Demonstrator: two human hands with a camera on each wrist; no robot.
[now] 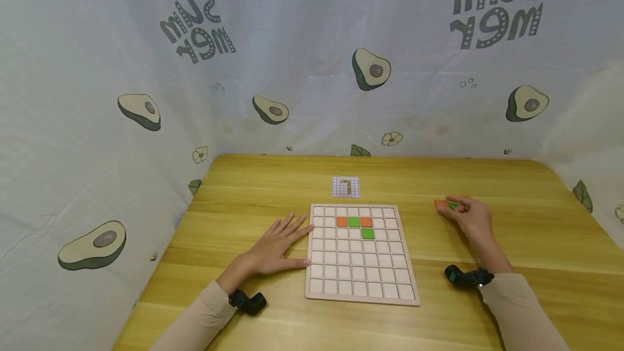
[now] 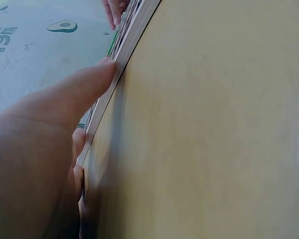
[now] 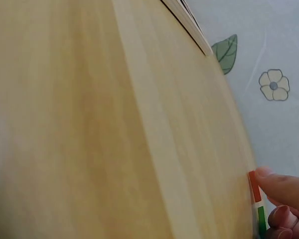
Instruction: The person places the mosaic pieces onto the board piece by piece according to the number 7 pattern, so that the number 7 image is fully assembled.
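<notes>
A pale wooden grid board (image 1: 330, 302) lies on the table. In its upper squares sit a row of orange, green and orange tiles (image 1: 342, 222), with another green tile (image 1: 368, 233) below the right end. My left hand (image 1: 273, 248) spreads its fingers at the board's left edge; its thumb (image 2: 97, 79) touches the side in the left wrist view. Right of the board, my right hand (image 1: 472, 221) curls over some small tiles, its thumb and finger pinching an orange tile (image 1: 439, 203). A green tile (image 3: 261, 219) lies right beside that one, partly hidden by the fingers.
Behind the board lies a small printed card (image 1: 346, 187) with a grid and coloured squares. A white curtain (image 1: 312, 96) with avocado prints hangs around the back and sides of the wooden table (image 1: 273, 177).
</notes>
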